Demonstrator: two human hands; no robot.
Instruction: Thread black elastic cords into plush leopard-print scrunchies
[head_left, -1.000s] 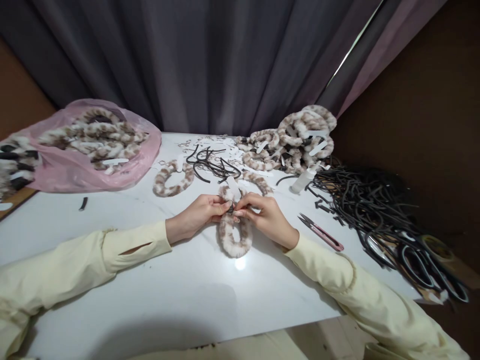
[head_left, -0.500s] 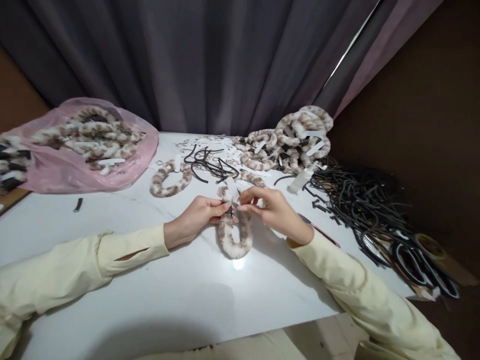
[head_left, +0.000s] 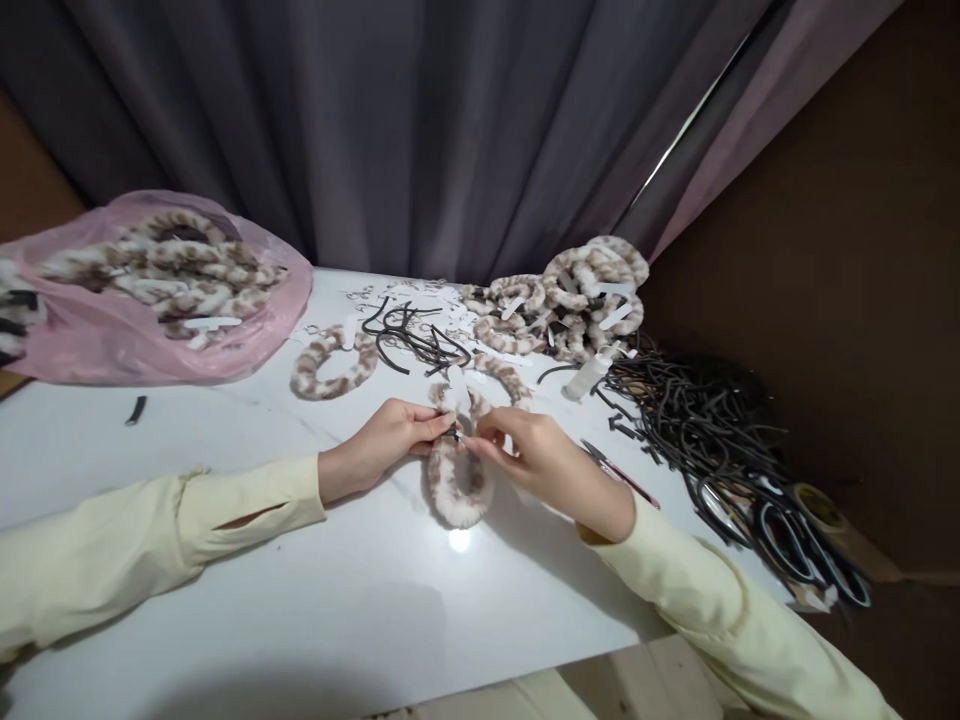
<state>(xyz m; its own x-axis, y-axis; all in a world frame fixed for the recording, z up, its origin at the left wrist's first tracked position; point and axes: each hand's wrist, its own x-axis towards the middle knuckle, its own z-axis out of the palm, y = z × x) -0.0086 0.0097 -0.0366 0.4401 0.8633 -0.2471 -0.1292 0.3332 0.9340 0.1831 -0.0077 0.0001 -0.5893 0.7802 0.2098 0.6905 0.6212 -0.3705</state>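
Note:
A brown-and-white furry strap (head_left: 459, 505) lies bent into a loop on the white table, a white tag (head_left: 457, 384) at its far end. My left hand (head_left: 390, 440) pinches it on the left side, where a small dark piece (head_left: 453, 431) shows at the fingertips. My right hand (head_left: 529, 450) is closed, thumb and forefinger pressed together right beside that dark piece. What lies between those fingertips is too small to make out. Just beyond my hands is another furry loop (head_left: 506, 378).
Left stands a pink plastic bag (head_left: 255, 340) full of furry loops; one tagged loop (head_left: 330, 380) lies nearer. Black cords (head_left: 412, 335) lie ahead. Rightward are piled loops (head_left: 592, 275), a clear bottle (head_left: 589, 375), scissors (head_left: 622, 475) and a heap of black cords (head_left: 690, 415).
My right hand has turned and come down slightly, its fingertips now lower at the dark piece. My left hand keeps its pinch on the strap. The whole view has shifted a little.

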